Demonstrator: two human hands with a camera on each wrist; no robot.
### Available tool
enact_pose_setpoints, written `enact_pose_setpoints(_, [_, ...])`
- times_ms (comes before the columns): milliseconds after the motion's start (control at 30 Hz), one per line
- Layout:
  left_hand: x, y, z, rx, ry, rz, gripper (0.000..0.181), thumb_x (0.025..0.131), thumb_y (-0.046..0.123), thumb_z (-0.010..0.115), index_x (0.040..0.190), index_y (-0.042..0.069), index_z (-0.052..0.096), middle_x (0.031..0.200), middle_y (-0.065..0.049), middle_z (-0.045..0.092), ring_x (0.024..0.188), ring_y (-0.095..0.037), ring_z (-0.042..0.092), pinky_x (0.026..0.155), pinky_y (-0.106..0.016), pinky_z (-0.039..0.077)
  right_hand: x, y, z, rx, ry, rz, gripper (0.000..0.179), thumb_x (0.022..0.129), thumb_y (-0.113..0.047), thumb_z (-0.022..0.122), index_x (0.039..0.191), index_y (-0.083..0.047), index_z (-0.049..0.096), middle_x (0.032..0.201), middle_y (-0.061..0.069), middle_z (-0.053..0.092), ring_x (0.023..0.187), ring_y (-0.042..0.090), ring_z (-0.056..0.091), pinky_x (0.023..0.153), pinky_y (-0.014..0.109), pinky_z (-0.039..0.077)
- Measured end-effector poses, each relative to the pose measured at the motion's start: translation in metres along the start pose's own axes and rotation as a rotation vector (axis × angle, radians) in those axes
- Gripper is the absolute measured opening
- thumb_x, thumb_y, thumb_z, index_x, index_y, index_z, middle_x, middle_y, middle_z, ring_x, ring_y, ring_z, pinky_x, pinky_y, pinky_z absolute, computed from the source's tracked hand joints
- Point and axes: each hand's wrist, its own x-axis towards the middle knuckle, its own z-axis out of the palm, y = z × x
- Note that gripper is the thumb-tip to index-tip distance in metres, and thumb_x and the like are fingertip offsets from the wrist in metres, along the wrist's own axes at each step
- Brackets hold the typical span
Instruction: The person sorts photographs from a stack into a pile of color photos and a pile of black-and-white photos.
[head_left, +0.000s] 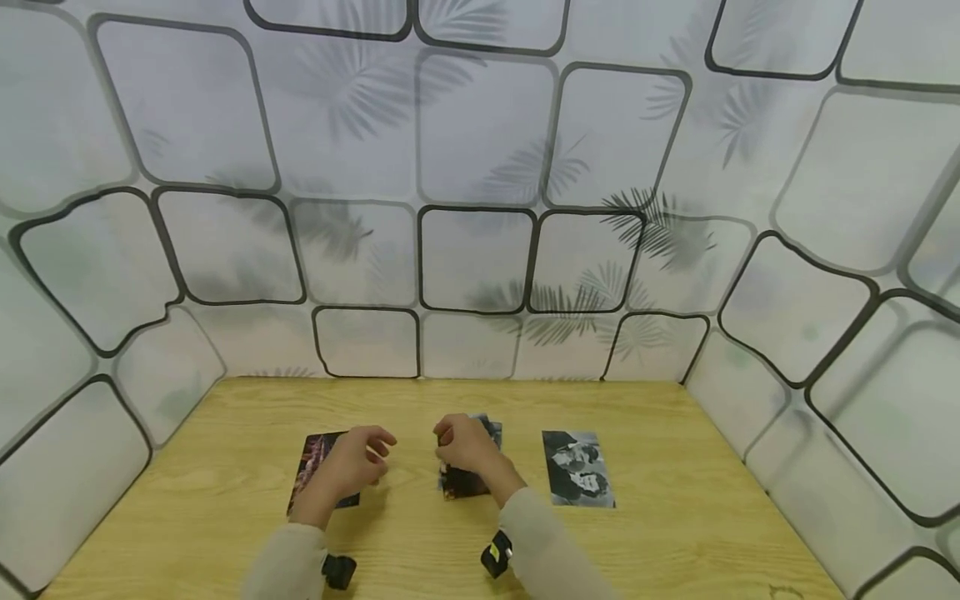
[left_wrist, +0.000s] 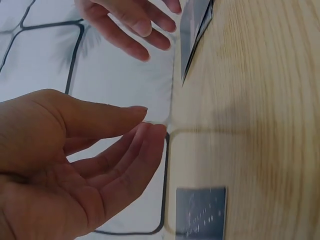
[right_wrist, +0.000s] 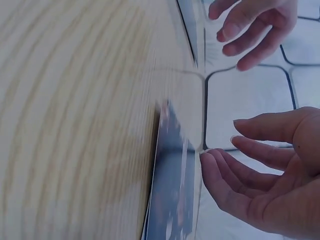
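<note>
In the head view, the left hand [head_left: 354, 460] is hovering and partly hiding the left photo [head_left: 313, 454], while the right hand [head_left: 467, 442] is hovering at the middle photo stack [head_left: 468, 485]; a black-and-white photo [head_left: 579, 468] is lying farther right on the table [head_left: 420, 550]. In the left wrist view, the left fingers are curving loosely together, thumb near their tips. In the right wrist view, the right thumb is standing apart from the loosely bent fingers, near the stack.
</note>
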Motion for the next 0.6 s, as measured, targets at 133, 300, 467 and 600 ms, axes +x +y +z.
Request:
enact_pose_setpoints(133, [0.009, 0.004, 0.012, -0.004, 0.016, 0.025, 0.032, 0.090, -0.013, 0.066, 0.121, -0.004, 0.068, 0.108, -0.023, 0.065, 0.086, -0.022, 0.068, 0.064, -0.036, 0.060, -0.001, 0.016, -0.014, 0.021, 0.020, 0.021, 0.028, 0.090, -0.002, 0.070, 0.118, 0.001, 0.069, 0.109, 0.020, 0.070, 0.098, 0.034, 0.068, 0.079, 0.045, 0.059])
enact_pose_setpoints(300, [0.020, 0.004, 0.030, -0.043, 0.008, 0.025, 0.031, 0.088, -0.014, 0.066, 0.117, -0.006, 0.068, 0.104, -0.022, 0.066, 0.083, -0.022, 0.068, 0.061, -0.034, 0.060, -0.002, 0.033, -0.026, 0.014, 0.052, 0.084, 0.031, 0.089, -0.004, 0.072, 0.120, 0.000, 0.070, 0.110, 0.020, 0.070, 0.095, 0.034, 0.069, 0.078, 0.046, 0.060])
enact_pose_setpoints(467, [0.028, 0.004, 0.045, -0.069, 0.001, 0.039, 0.032, 0.082, -0.016, 0.067, 0.113, -0.007, 0.069, 0.101, -0.022, 0.066, 0.083, -0.023, 0.069, 0.060, -0.033, 0.061, -0.004, 0.041, -0.034, -0.034, 0.096, 0.109, 0.028, 0.090, -0.005, 0.075, 0.118, -0.001, 0.071, 0.107, 0.020, 0.071, 0.096, 0.035, 0.068, 0.079, 0.049, 0.059])
enact_pose_setpoints(600, [0.034, 0.006, 0.054, -0.049, 0.017, 0.053, 0.032, 0.079, -0.017, 0.070, 0.110, -0.006, 0.070, 0.101, -0.021, 0.068, 0.088, -0.028, 0.071, 0.065, -0.035, 0.062, -0.007, 0.047, -0.038, -0.034, 0.095, 0.127, 0.027, 0.090, -0.004, 0.074, 0.117, 0.000, 0.071, 0.107, 0.021, 0.070, 0.096, 0.035, 0.067, 0.078, 0.048, 0.058])
